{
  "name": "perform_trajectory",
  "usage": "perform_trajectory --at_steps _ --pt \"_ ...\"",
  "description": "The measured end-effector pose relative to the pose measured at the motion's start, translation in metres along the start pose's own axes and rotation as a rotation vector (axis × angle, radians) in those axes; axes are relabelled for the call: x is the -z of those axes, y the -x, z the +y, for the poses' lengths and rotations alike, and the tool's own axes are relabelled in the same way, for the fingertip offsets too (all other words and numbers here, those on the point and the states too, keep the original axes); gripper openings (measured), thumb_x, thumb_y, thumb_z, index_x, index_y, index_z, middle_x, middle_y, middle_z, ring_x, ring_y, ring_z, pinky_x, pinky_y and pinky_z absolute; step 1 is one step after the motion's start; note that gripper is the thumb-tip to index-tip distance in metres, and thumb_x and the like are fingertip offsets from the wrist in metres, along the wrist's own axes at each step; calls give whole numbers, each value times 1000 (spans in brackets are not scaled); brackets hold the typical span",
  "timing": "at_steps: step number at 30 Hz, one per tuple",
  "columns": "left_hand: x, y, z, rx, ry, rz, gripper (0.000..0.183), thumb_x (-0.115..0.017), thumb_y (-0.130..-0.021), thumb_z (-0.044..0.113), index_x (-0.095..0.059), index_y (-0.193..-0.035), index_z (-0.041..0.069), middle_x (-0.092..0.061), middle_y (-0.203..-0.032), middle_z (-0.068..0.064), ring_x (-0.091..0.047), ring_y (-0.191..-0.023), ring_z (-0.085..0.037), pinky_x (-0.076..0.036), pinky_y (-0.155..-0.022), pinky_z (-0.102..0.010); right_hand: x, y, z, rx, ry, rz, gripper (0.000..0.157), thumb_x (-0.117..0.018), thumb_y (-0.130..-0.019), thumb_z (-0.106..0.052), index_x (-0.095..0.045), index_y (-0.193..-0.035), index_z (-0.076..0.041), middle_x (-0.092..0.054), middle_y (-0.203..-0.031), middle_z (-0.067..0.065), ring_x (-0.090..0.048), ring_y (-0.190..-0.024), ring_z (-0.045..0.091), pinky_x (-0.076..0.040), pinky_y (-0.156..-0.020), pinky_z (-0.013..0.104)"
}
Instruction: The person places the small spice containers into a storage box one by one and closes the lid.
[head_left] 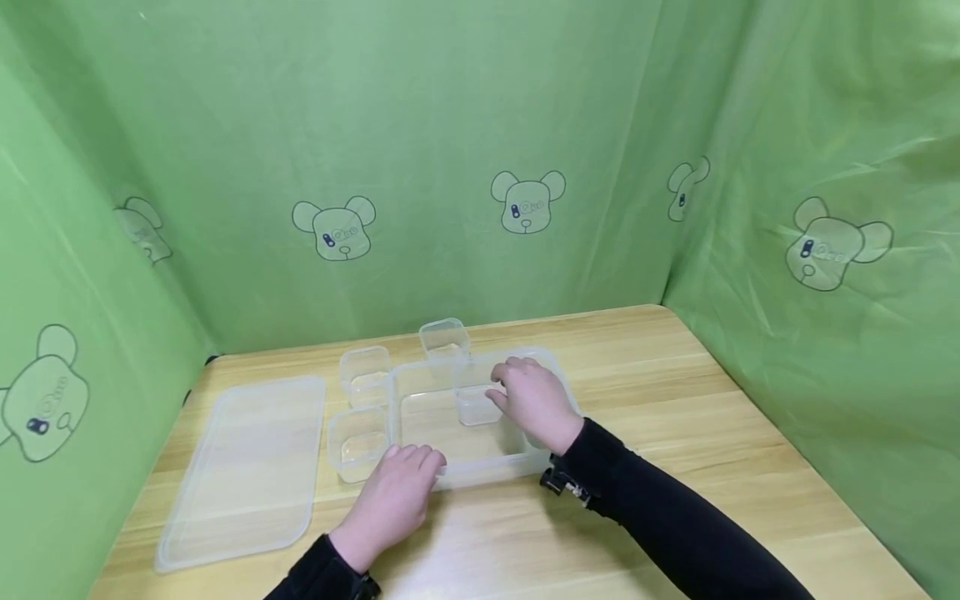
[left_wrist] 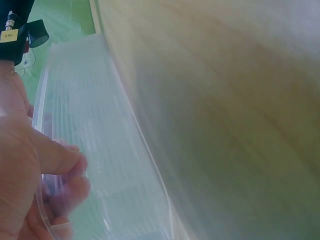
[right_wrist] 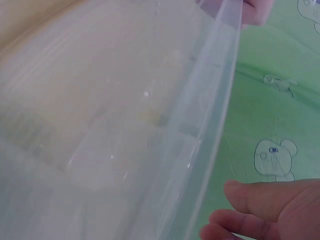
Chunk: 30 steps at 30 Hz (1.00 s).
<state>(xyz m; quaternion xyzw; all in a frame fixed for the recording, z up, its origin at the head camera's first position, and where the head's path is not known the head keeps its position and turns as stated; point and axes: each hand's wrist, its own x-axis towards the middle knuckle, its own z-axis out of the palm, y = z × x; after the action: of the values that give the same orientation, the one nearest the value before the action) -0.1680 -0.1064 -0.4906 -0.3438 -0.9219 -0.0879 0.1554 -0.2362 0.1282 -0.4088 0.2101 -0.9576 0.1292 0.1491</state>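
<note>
Hovering over the big clear box (head_left: 491,472), the right hand (head_left: 536,404) has thumb and fingers apart, nothing visible between them. Just below and left of it, nearer than to the left hand (head_left: 397,496), the small tub (head_left: 474,408) sits inside the box, whose long axis runs side to side. The left hand pinches the near rim; farther left on the tabletop (head_left: 750,475) lies a flat lid (head_left: 251,467).

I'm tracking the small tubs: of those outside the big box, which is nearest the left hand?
The front tub, left of the big box, is nearest the left hand; the middle tub and the rear tub stand farther back.
</note>
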Motion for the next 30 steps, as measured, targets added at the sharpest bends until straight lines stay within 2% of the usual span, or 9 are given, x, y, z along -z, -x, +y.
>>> perform_trajectory --at_steps 9,21,30 --pt "1 -1 0 -4 -10 10 17 -67 -91 11 -62 -107 13 -65 -96 3 -60 -86 -15 -40 -72 -27 7 7 23 -58 -12 -2 23 -76 -90 -23 -74 -102 -4 -67 -89 5 -63 -82 22 -55 -70 37" --pt "2 -1 1 -8 -22 20 16 -67 -90 11 -62 -105 13 -64 -93 4 -59 -84 -15 -40 -72 -27 2 26 59 -131 -17 25 26 -73 -92 -24 -72 -104 -1 -67 -94 12 -64 -86 29 -55 -75 44" --pt "0 0 0 -5 -20 9 16 -67 -91 11 -62 -106 13 -64 -94 3 -59 -84 -15 -40 -71 -26 -4 38 77 -200 -59 52 33 -69 -94 -19 -67 -113 8 -65 -103 22 -63 -93 37 -52 -84 50"
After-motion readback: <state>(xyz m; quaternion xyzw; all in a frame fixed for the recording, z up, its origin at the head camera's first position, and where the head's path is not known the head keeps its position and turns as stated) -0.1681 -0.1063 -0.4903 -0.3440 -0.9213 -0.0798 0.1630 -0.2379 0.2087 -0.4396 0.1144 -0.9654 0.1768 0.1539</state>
